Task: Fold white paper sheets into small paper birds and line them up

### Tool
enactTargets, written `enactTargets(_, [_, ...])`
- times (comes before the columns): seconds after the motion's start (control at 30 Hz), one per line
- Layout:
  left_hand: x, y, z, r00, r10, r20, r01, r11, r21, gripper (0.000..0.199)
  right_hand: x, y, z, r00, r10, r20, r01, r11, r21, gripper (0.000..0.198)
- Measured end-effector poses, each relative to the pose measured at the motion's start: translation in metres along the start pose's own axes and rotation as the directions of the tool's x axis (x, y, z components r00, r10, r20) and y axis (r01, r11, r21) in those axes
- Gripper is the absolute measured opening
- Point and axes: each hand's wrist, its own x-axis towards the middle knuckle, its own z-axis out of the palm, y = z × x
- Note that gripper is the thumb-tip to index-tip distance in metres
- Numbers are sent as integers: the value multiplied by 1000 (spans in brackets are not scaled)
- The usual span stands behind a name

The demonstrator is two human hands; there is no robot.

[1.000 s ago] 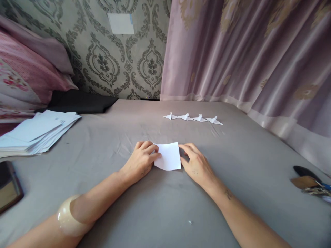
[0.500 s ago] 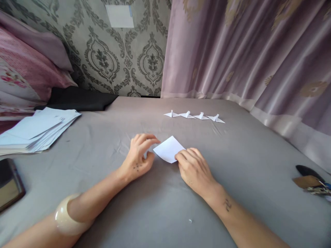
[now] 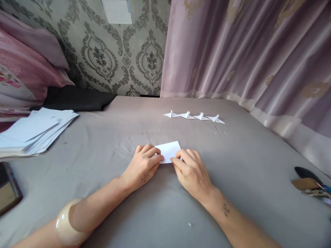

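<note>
A small white sheet of paper lies between my two hands, low over the grey cloth surface. My left hand pinches its left edge, thumb and fingers together. At the lower right corner, my right hand grips the same paper with bent fingers. The fingers cover both side edges, so any folds there are hidden. Farther back, several folded white paper figures stand in a row, wing tips close together or touching.
A stack of white paper sits at the left, in front of a folded black cloth. A phone lies at the left edge. Keys with a brown tag are at the far right. Purple curtains hang behind.
My left hand has moved right and closed on the paper's left edge. The paper has turned from a diamond position to nearly level. My right hand still holds it.
</note>
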Motion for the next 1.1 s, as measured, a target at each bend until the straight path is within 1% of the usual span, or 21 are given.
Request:
enactTargets(0.1, [0, -6, 0, 998, -52, -44, 53, 998, 37, 27, 2, 11, 1, 997, 12, -71, -5, 996, 87, 25])
enactTargets(0.2, [1, -13, 0, 997, -59, -41, 61, 997, 40, 24, 3, 20, 3, 997, 32, -69, -22, 990, 141, 23])
enactTargets(0.3, [2, -13, -3, 999, -38, 4, 38, 999, 20, 27, 1, 23, 4, 997, 73, 23, -75, 983, 169, 21])
enactTargets(0.4, [1, -4, -5, 999, -23, 35, 24, 999, -39, 27, -2, 23, 5, 985, 94, 142, -121, 972, 202, 19])
enactTargets(0.43, [1, -2, -5, 999, -40, 33, 42, 997, -69, 26, -2, 23, 5, 980, 106, 169, -142, 965, 220, 16])
enactTargets(0.5, [1, 1, -2, 993, -110, 29, 113, 986, -125, 22, -3, 24, 6, 966, 160, 203, -212, 939, 271, 16])
enactTargets(0.6, [0, -2, 3, 968, -249, 30, 250, 952, -179, 16, 0, 27, 10, 926, 288, 245, -361, 867, 345, 21])
enactTargets(0.7, [0, -7, 6, 919, -390, 60, 393, 891, -227, 19, 5, 29, 14, 876, 391, 283, -475, 801, 365, 31])
enactTargets(0.77, [0, -9, 4, 883, -459, 94, 467, 844, -264, 21, 8, 29, 17, 854, 436, 285, -516, 781, 351, 34])
enactTargets(0.83, [1, -8, 2, 862, -495, 107, 503, 814, -291, 22, 9, 30, 20, 839, 473, 270, -543, 770, 336, 30])
enactTargets(0.9, [1, -6, 1, 852, -515, 88, 516, 803, -300, 23, 11, 30, 21, 822, 508, 257, -569, 750, 336, 25])
enactTargets(1.03, [2, -4, -1, 844, -529, 85, 527, 791, -309, 24, 14, 31, 22, 788, 548, 279, -615, 719, 323, 22])
enactTargets(1.1, [2, -4, -1, 845, -526, 97, 528, 791, -309, 23, 15, 33, 22, 789, 542, 289, -613, 727, 311, 23])
